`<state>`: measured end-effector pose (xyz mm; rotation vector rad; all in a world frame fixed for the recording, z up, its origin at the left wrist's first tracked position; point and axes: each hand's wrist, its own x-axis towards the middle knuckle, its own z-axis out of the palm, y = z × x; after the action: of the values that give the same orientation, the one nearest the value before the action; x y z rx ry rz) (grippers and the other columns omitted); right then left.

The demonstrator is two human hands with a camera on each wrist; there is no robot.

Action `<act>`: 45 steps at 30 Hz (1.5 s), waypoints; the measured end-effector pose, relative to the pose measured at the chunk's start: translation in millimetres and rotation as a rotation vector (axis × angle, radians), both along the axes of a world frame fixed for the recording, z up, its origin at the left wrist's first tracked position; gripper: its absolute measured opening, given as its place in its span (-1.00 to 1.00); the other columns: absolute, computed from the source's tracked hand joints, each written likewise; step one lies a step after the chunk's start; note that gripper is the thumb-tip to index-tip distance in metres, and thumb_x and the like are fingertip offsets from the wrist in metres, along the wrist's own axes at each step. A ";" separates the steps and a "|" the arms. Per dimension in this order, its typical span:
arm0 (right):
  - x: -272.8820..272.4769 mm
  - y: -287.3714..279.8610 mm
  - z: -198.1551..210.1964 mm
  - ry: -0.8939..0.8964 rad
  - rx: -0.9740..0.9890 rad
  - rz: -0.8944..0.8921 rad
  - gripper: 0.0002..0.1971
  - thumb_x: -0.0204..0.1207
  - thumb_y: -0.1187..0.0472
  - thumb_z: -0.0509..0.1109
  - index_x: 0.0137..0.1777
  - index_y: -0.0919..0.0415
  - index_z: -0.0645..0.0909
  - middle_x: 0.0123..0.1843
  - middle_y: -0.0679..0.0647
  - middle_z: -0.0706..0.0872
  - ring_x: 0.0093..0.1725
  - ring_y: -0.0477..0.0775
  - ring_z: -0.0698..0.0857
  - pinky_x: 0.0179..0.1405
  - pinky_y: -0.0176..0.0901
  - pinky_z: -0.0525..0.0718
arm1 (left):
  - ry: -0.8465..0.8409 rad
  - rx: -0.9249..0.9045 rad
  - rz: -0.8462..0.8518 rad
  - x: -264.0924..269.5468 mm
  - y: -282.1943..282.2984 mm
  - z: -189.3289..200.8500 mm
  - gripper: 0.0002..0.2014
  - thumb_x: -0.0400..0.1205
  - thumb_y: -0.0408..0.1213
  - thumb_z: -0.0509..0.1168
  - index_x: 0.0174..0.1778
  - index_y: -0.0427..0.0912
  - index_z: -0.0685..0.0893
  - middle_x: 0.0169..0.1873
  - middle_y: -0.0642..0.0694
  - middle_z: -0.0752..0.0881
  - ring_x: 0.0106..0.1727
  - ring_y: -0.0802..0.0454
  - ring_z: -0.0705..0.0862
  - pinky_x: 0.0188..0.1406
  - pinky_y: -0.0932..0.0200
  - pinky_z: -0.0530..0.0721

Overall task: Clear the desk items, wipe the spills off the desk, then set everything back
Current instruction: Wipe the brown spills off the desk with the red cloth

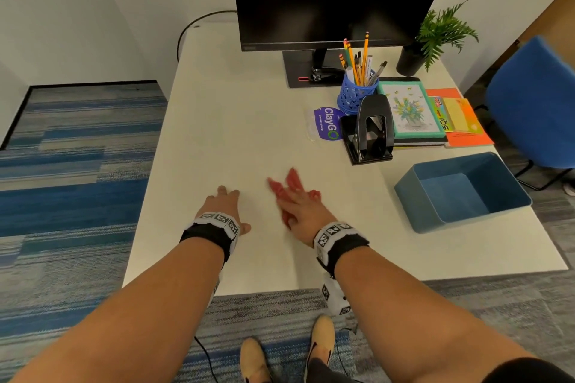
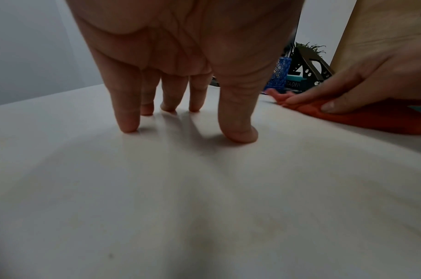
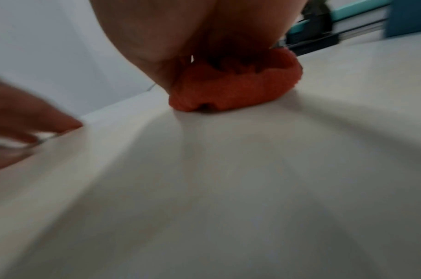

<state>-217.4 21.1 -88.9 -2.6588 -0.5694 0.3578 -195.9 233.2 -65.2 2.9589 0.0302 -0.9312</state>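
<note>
Head view shows both forearms reaching forward over the white bench, palms down. Propped on its straight, spread fingertips, the left hand has its palm lifted off the surface and its grip wide, holding nothing. Just to its right, the right hand lies flat on a red cloth, fingers extended and pressing it onto the bench; its grip is likewise wide rather than closed round the cloth. Farther back on the right stand a hole punch, a blue pen cup and a blue bin.
</note>
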 end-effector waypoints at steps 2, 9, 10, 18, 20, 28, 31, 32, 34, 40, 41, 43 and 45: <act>11.4 -24.5 -5.5 -0.026 -0.094 -0.188 -0.34 0.48 0.32 0.20 0.62 0.03 0.25 0.74 -0.11 -0.07 0.71 0.16 -0.27 0.40 0.25 0.29 | 0.008 -0.003 0.000 0.7 0.4 0.6 -0.10 0.45 0.11 0.42 0.63 -0.01 0.11 0.66 -0.13 0.02 0.56 -0.19 0.31 0.41 -0.10 0.54; 46.4 17.9 2.0 0.130 -0.229 -0.245 -0.22 0.43 0.34 0.20 0.67 0.02 0.08 0.71 -0.18 -0.27 0.69 0.21 -0.31 0.51 0.48 0.09 | -0.003 -0.002 0.002 -0.3 -1.5 2.2 -0.13 0.44 0.08 0.44 0.60 -0.06 0.19 0.63 -0.16 0.10 0.52 -0.19 0.35 0.35 -0.06 0.57; 40.5 29.3 1.0 0.115 -0.193 -0.129 -0.22 0.42 0.34 0.21 0.67 0.03 0.10 0.72 -0.19 -0.27 0.70 0.20 -0.31 0.50 0.51 0.08 | -0.008 -0.001 0.002 -0.6 -1.4 2.0 -0.14 0.44 0.07 0.45 0.59 -0.06 0.20 0.63 -0.16 0.11 0.51 -0.20 0.36 0.34 -0.06 0.57; 18.1 -20.9 -14.4 0.000 -0.069 -0.233 -0.35 0.41 0.29 0.23 0.57 0.03 0.33 0.72 -0.13 0.05 0.72 0.15 -0.20 0.43 0.30 0.28 | 0.003 -0.005 0.004 -0.2 -1.4 2.6 -0.09 0.46 0.10 0.42 0.64 -0.04 0.10 0.66 -0.14 0.01 0.58 -0.20 0.29 0.43 -0.07 0.51; 28.9 -33.6 -0.7 0.136 -0.225 -0.406 -0.29 0.45 0.27 0.23 0.63 0.02 0.18 0.74 -0.06 -0.09 0.71 0.16 -0.23 0.50 0.32 0.23 | 0.002 -0.005 0.009 -0.5 -1.6 2.7 -0.09 0.47 0.10 0.42 0.65 -0.02 0.08 0.67 -0.13 -0.01 0.59 -0.20 0.26 0.45 -0.07 0.50; 6.4 29.9 11.4 0.154 -0.123 0.039 -0.32 0.37 0.44 0.24 0.55 0.12 0.36 0.71 -0.08 0.00 0.70 0.16 -0.05 0.54 0.50 0.04 | -0.007 -0.005 0.002 -0.5 -2.6 3.3 -0.11 0.44 0.09 0.45 0.62 -0.06 0.16 0.64 -0.15 0.09 0.52 -0.20 0.36 0.37 -0.07 0.56; 6.0 7.3 13.0 0.222 -0.150 0.082 -0.41 0.50 0.41 0.21 0.53 0.03 0.44 0.69 -0.02 0.15 0.70 0.08 -0.01 0.59 0.39 0.00 | 0.006 -0.005 -0.003 0.1 -1.5 4.0 -0.09 0.45 0.10 0.43 0.63 -0.05 0.13 0.64 -0.15 0.07 0.55 -0.20 0.33 0.41 -0.08 0.53; 8.7 -5.2 13.5 0.218 -0.169 0.044 -0.38 0.51 0.39 0.20 0.56 -0.05 0.39 0.68 -0.06 0.18 0.71 0.06 -0.05 0.57 0.39 0.04 | 0.007 -0.004 -0.006 0.2 -1.5 4.0 -0.10 0.45 0.11 0.43 0.63 -0.05 0.13 0.64 -0.15 0.06 0.55 -0.20 0.32 0.42 -0.09 0.52; 16.0 -28.1 14.2 0.196 -0.229 -0.088 -0.29 0.47 0.37 0.20 0.61 -0.14 0.26 0.66 -0.11 0.19 0.72 0.06 -0.13 0.53 0.37 0.13 | 0.008 -0.003 -0.005 -0.2 -1.7 3.9 -0.10 0.46 0.11 0.42 0.64 -0.05 0.11 0.65 -0.15 0.04 0.57 -0.21 0.30 0.43 -0.09 0.51; 11.9 -14.1 23.6 0.235 -0.271 -0.133 -0.07 0.30 0.48 0.21 0.68 -0.04 0.03 0.72 -0.09 -0.05 0.71 0.16 -0.18 0.53 0.39 0.08 | 0.015 0.000 0.004 -1.0 -1.4 1.6 -0.09 0.46 0.11 0.41 0.64 -0.05 0.11 0.65 -0.16 0.01 0.56 -0.22 0.31 0.46 -0.07 0.48; 10.1 -9.6 26.5 0.266 -0.257 -0.038 -0.11 0.31 0.50 0.21 0.65 -0.07 0.12 0.71 -0.11 -0.04 0.71 0.16 -0.16 0.54 0.43 0.04 | 0.015 -0.003 0.008 -0.8 -1.8 2.0 -0.09 0.46 0.11 0.42 0.64 -0.05 0.11 0.65 -0.16 0.02 0.56 -0.22 0.30 0.46 -0.07 0.48; 6.4 -6.3 35.6 0.317 -0.301 0.105 -0.27 0.41 0.47 0.23 0.54 -0.12 0.36 0.70 -0.13 0.07 0.71 0.17 -0.08 0.59 0.45 -0.07 | 0.013 -0.004 0.015 -0.5 -3.2 3.4 -0.09 0.45 0.11 0.42 0.64 -0.06 0.11 0.65 -0.17 0.03 0.56 -0.23 0.30 0.48 -0.06 0.46; 4.0 -11.2 48.4 0.315 -0.274 0.069 -0.46 0.50 0.41 0.24 0.38 -0.14 0.58 0.67 -0.18 0.22 0.71 0.15 -0.05 0.62 0.37 -0.18 | 0.007 0.003 0.026 0.1 -5.6 5.1 -0.09 0.45 0.11 0.42 0.64 -0.06 0.12 0.63 -0.17 0.07 0.57 -0.23 0.29 0.51 -0.06 0.43</act>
<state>-213.4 9.8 -40.5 -2.7592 -0.5438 0.9153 -195.8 227.6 -60.1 2.9505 0.0695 -0.9399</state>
